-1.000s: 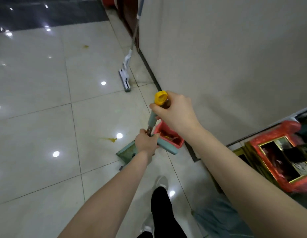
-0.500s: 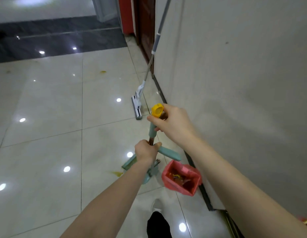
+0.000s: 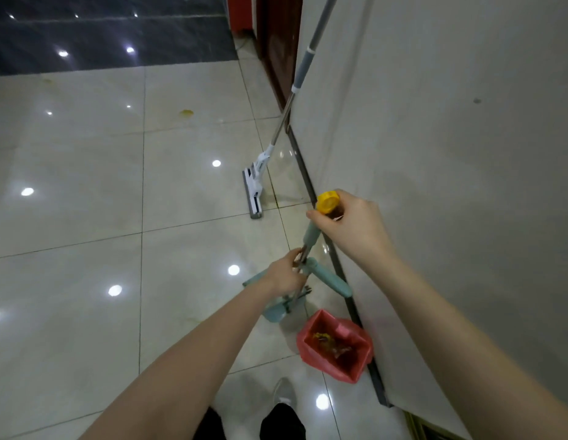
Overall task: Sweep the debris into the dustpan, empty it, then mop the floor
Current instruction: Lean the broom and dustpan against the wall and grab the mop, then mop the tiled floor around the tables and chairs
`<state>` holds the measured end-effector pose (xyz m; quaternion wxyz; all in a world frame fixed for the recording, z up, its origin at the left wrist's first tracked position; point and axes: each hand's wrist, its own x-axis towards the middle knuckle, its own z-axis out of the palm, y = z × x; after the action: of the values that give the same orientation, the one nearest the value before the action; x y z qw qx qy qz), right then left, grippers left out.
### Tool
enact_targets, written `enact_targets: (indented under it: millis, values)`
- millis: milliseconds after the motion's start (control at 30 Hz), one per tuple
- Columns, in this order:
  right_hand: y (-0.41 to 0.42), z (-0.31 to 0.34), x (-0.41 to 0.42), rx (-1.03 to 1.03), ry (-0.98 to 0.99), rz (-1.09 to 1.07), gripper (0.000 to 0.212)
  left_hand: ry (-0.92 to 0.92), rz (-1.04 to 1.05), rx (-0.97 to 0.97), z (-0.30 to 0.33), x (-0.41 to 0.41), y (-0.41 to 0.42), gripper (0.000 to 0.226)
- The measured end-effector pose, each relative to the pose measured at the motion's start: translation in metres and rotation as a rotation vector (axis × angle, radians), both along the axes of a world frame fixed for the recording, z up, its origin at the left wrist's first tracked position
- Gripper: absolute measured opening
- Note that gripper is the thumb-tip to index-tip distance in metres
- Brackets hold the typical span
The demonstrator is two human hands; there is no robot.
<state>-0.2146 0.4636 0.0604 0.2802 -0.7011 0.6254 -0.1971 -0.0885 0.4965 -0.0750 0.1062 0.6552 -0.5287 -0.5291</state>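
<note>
Glossy floor tiles [image 3: 86, 217] gleam; both hands grip 1 handle [image 3: 311, 236], right hand [image 3: 349, 227] above left hand [image 3: 286, 274], beside a mop [image 3: 255, 182].

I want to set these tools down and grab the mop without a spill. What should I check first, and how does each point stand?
1. Right hand grips the broom's yellow-capped teal handle: ok.
2. Left hand holds the lower shafts: ok.
3. Teal dustpan emptied: cannot tell, the hand hides it.
4. Red-lined waste bin upright by the wall, debris inside: ok.
5. White flat mop leaning on the wall ahead, path open: ok.
6. Yellow stain on the glossy tiles, not yet mopped: not ok.
</note>
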Motion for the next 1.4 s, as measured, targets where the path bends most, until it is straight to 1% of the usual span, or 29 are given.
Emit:
enact_targets:
  millis: [67, 133, 167, 233, 267, 300, 333, 400, 467, 500, 567, 700, 800, 933, 1033, 1167, 1300, 1400]
  values:
    - [-0.003, 0.001, 0.008, 0.003, 0.021, -0.063, 0.021, 0.012, -0.032, -0.005, 0.002, 0.016, -0.004, 0.068]
    - [-0.007, 0.001, 0.019, 0.002, 0.018, -0.132, 0.019, 0.015, -0.047, -0.023, 0.004, 0.035, -0.009, 0.068]
    - [-0.010, 0.003, 0.026, -0.002, 0.004, -0.169, 0.023, 0.011, -0.055, -0.045, 0.006, 0.046, -0.012, 0.067]
    - [-0.012, 0.007, 0.038, 0.009, -0.060, -0.247, 0.041, -0.011, -0.096, -0.102, 0.011, 0.069, -0.018, 0.064]
    - [-0.011, 0.011, 0.044, 0.010, -0.081, -0.277, 0.046, -0.027, -0.129, -0.132, 0.014, 0.083, -0.020, 0.062]
    - [-0.011, 0.015, 0.051, -0.003, -0.074, -0.299, 0.046, -0.043, -0.166, -0.158, 0.018, 0.098, -0.024, 0.060]
    - [-0.013, 0.019, 0.058, -0.037, -0.024, -0.308, 0.043, -0.056, -0.204, -0.180, 0.024, 0.113, -0.028, 0.059]
    - [-0.017, 0.031, 0.077, -0.124, 0.183, -0.272, 0.034, -0.082, -0.269, -0.212, 0.038, 0.145, -0.038, 0.057]
    - [-0.025, 0.045, 0.106, -0.210, 0.375, -0.222, 0.032, -0.106, -0.309, -0.244, 0.055, 0.182, -0.052, 0.053]
    - [-0.030, 0.051, 0.119, -0.231, 0.417, -0.203, 0.031, -0.122, -0.320, -0.261, 0.063, 0.197, -0.060, 0.051]
    - [-0.043, 0.061, 0.139, -0.240, 0.440, -0.172, 0.031, -0.143, -0.314, -0.299, 0.078, 0.221, -0.078, 0.046]
    - [-0.082, 0.074, 0.186, -0.225, 0.519, -0.113, 0.033, -0.155, -0.308, -0.367, 0.104, 0.269, -0.122, 0.035]
    - [-0.126, 0.078, 0.208, -0.234, 0.595, -0.091, 0.034, -0.152, -0.303, -0.398, 0.119, 0.298, -0.161, 0.034]
    - [-0.198, 0.072, 0.224, -0.220, 0.655, -0.069, 0.038, -0.141, -0.237, -0.446, 0.125, 0.329, -0.221, 0.036]
    - [-0.257, 0.062, 0.231, -0.198, 0.667, -0.042, 0.042, -0.161, -0.216, -0.450, 0.125, 0.342, -0.278, 0.036]
    - [-0.348, 0.050, 0.228, -0.235, 0.686, -0.021, 0.042, -0.181, -0.210, -0.455, 0.116, 0.339, -0.376, 0.038]
    - [-0.450, 0.050, 0.205, -0.247, 0.695, -0.038, 0.049, -0.153, -0.257, -0.409, 0.115, 0.319, -0.486, 0.040]
    - [-0.524, 0.051, 0.183, -0.272, 0.764, -0.017, 0.049, -0.133, -0.265, -0.400, 0.114, 0.304, -0.554, 0.041]
